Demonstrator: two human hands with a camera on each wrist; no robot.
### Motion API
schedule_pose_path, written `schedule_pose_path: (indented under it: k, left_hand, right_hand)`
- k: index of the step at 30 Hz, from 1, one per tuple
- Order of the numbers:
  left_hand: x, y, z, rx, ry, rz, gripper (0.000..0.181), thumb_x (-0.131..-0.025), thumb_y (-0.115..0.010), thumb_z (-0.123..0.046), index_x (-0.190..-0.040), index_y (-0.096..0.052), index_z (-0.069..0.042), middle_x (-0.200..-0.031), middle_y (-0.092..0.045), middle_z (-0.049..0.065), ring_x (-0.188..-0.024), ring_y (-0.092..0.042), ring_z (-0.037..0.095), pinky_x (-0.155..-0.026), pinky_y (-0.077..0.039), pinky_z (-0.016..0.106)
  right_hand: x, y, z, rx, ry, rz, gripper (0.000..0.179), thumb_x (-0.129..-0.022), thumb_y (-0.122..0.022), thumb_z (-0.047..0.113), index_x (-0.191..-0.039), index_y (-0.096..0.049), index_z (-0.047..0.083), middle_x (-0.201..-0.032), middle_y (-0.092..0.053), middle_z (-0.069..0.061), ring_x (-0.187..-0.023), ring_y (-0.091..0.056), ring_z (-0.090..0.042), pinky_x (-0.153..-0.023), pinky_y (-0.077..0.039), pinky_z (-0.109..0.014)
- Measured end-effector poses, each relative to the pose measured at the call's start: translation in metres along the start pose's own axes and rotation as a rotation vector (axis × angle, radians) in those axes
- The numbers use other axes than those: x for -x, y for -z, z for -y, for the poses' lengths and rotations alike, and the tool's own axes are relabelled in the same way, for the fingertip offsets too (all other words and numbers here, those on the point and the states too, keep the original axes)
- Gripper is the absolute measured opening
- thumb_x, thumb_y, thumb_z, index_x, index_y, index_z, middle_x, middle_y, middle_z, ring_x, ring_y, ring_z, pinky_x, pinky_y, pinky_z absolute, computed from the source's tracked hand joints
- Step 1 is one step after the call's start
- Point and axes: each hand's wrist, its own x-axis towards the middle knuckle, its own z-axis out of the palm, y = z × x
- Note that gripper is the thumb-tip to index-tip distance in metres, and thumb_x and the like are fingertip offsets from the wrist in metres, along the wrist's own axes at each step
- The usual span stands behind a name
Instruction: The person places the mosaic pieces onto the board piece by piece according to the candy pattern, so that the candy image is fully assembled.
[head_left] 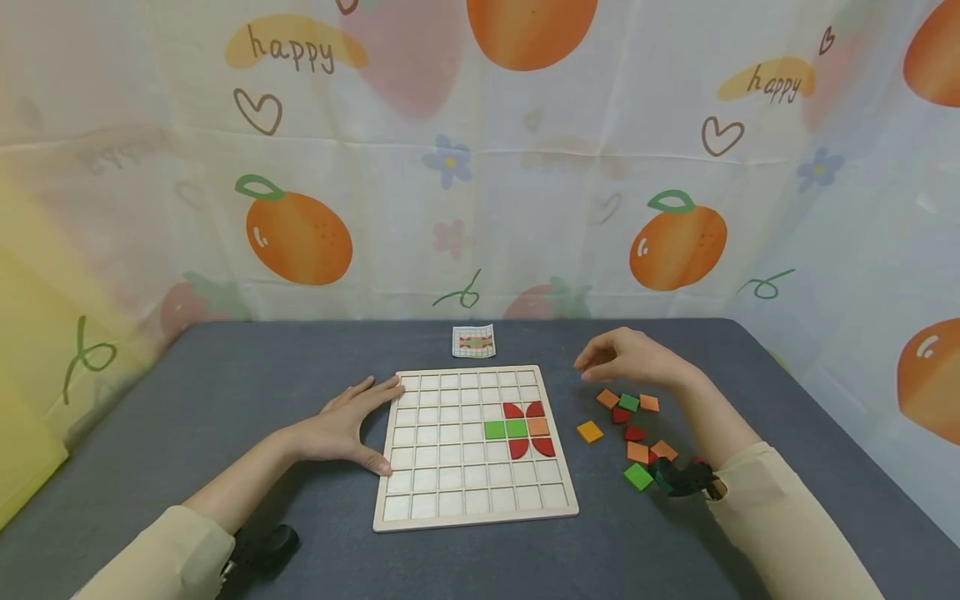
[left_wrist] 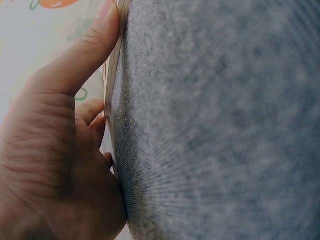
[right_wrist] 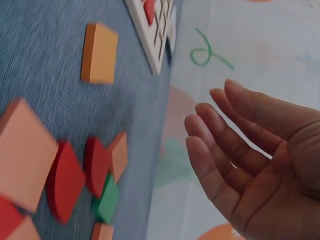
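A pale wooden grid board (head_left: 423, 482) lies on the table. On its right side sit green square tiles (head_left: 495, 430), an orange square tile (head_left: 537, 427) and several red curved tiles (head_left: 543, 447). My left hand (head_left: 341, 429) is spread along the board's left edge, thumb and fingertips touching the frame. In the left wrist view, the thumb (left_wrist: 87, 55) rests against the board's thin edge (left_wrist: 114, 65). Above the loose tiles, my right hand (head_left: 633, 357) hangs with loosely bent fingers. The right wrist view shows that hand (right_wrist: 250, 160) with nothing in it.
Right of the board lie loose tiles: a yellow-orange square (head_left: 589, 432), a green square (head_left: 638, 477), a red curved piece (head_left: 634, 433) and several others, partly under the right forearm. A small pattern card (head_left: 473, 342) lies behind the board. A fruit-print curtain (head_left: 480, 225) hangs beyond the table.
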Motion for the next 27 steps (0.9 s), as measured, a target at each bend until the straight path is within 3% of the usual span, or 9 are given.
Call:
schedule_pose_path:
  k: [5, 13, 20, 27]
  left_hand:
    - [0.001, 0.0, 0.0, 0.008, -0.001, -0.001, 0.115, -0.066, -0.086, -0.053, -0.157, -0.027, -0.015, -0.169, -0.014, 0.009, -0.153, -0.001, 0.048, -0.11, -0.008, 0.079]
    - [0.0, 0.0, -0.001, 0.009, -0.025, -0.018, 0.115, -0.065, -0.087, -0.052, -0.156, -0.029, -0.011, -0.168, -0.016, 0.013, -0.153, -0.004, 0.049, -0.11, -0.008, 0.078]
    - [0.0, 0.0, -0.001, 0.013, -0.024, -0.015, 0.115, -0.066, -0.087, -0.051, -0.157, -0.028, -0.011, -0.168, -0.016, 0.012, -0.153, -0.003, 0.049, -0.11, -0.008, 0.078]
    - [0.0, 0.0, 0.0, 0.016, -0.022, -0.01, 0.115, -0.066, -0.086, -0.051, -0.157, -0.028, -0.012, -0.168, -0.015, 0.011, -0.153, -0.002, 0.048, -0.111, -0.007, 0.078]
  right_hand:
    - [0.007, 0.008, -0.015, -0.007, -0.013, -0.001, 0.033, -0.093, -0.068, 0.021, -0.119, -0.068, 0.001, -0.113, -0.072, -0.014, -0.097, -0.069, -0.028, -0.085, -0.057, -0.042]
    - [0.013, 0.016, -0.042, -0.076, -0.075, 0.045, 0.038, -0.092, -0.068, 0.017, -0.123, -0.064, -0.005, -0.12, -0.068, -0.023, -0.099, -0.068, -0.019, -0.088, -0.058, -0.04]
    - [0.013, 0.016, -0.061, -0.097, -0.132, 0.094, 0.039, -0.089, -0.071, 0.014, -0.123, -0.064, -0.004, -0.119, -0.068, -0.021, -0.1, -0.067, -0.017, -0.087, -0.057, -0.036]
    - [0.011, 0.014, -0.07, -0.112, -0.118, 0.144, 0.041, -0.087, -0.073, 0.012, -0.122, -0.063, -0.005, -0.119, -0.067, -0.019, -0.102, -0.064, -0.016, -0.086, -0.055, -0.032]
